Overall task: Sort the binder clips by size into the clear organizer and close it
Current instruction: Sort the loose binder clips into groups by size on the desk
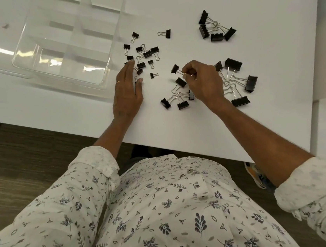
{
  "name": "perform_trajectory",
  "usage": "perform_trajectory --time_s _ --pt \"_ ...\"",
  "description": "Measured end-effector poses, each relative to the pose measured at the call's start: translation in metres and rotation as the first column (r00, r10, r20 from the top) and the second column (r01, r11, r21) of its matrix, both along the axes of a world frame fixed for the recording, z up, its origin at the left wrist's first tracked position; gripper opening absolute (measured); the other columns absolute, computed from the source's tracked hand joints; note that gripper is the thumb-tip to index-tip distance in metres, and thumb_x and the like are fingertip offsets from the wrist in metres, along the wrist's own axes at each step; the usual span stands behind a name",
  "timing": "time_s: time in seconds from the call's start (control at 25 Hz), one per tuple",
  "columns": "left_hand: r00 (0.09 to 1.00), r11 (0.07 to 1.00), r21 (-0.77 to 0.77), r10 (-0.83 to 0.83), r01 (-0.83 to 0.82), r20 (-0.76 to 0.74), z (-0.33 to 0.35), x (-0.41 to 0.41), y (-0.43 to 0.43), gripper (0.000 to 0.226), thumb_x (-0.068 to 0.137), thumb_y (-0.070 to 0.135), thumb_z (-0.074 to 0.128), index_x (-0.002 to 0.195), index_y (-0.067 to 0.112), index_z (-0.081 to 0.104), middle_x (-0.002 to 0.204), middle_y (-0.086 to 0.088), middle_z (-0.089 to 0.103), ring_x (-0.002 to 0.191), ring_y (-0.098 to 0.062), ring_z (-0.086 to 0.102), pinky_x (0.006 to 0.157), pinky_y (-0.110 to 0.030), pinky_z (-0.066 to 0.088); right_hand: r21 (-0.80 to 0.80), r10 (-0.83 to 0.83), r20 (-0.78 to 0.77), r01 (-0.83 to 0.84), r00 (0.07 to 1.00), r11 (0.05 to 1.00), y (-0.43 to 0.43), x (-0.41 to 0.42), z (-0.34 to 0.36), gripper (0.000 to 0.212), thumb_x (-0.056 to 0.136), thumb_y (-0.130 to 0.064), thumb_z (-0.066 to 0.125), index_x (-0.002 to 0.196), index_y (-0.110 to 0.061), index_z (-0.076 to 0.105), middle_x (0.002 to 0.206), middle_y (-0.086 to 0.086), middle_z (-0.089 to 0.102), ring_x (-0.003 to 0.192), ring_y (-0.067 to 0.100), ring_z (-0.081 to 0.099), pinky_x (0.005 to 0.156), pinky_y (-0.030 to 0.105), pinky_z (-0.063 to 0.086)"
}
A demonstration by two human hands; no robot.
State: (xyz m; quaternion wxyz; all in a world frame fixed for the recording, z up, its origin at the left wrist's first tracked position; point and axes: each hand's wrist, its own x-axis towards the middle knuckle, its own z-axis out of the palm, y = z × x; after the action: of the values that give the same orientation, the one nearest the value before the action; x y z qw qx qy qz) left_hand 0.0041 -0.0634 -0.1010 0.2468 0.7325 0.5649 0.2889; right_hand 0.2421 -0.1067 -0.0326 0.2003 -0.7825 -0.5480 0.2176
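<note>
- Your patterned shirt fills the bottom of the frame, with both sleeves rolled.
- Your right hand, centre right, pinches the wire handle of a medium binder clip between thumb and fingertips. The clip's black body points up-left.
- Your left hand, at centre, lies flat on the white table with fingers straight and together. Its fingertips touch the small clips.
- More medium clips lie just below your right hand, and large clips lie on its right.
- A second large group lies at upper right.
- The clear organizer stands open at upper left, just beside the small clips.
</note>
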Motion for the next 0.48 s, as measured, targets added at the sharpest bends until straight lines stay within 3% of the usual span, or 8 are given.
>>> perform_trajectory --time_s 0.16,0.36,0.48 --pt "0.996 0.996 0.031 0.087 -0.086 -0.033 -0.002 0.0 0.001 0.046 0.104 0.027 0.048 0.148 0.016 0.045 0.154 0.0 0.045 0.144 -0.014 0.038 0.119 -0.033 0.033 -0.011 0.018 -0.025 -0.019 1.0 1.0 0.013 -0.009 -0.003 0.014 0.092 -0.032 0.065 0.104 -0.03 0.07 0.09 -0.018 0.07 0.085 0.008 0.067 0.077 0.035 0.056" --pt "0.998 0.995 0.087 0.051 -0.048 -0.035 -0.004 -0.002 0.003 0.043 0.102 0.039 0.057 0.136 0.013 0.057 0.141 -0.002 0.056 0.136 -0.017 0.048 0.117 -0.029 0.034 -0.043 0.026 -0.004 -0.026 1.0 0.999 0.042 -0.006 -0.006 0.015 0.092 -0.029 0.063 0.104 -0.03 0.071 0.098 -0.013 0.074 0.088 0.012 0.067 0.08 0.034 0.056" --pt "0.996 0.995 0.086 0.057 -0.051 -0.068 -0.007 -0.002 0.004 0.043 0.102 0.041 0.056 0.136 0.015 0.058 0.142 -0.002 0.056 0.137 -0.017 0.047 0.118 -0.033 0.035 -0.044 0.035 -0.031 -0.036 0.999 0.998 0.051 0.002 -0.01 0.015 0.093 -0.026 0.064 0.105 -0.028 0.072 0.1 -0.013 0.074 0.087 0.008 0.064 0.082 0.03 0.053"
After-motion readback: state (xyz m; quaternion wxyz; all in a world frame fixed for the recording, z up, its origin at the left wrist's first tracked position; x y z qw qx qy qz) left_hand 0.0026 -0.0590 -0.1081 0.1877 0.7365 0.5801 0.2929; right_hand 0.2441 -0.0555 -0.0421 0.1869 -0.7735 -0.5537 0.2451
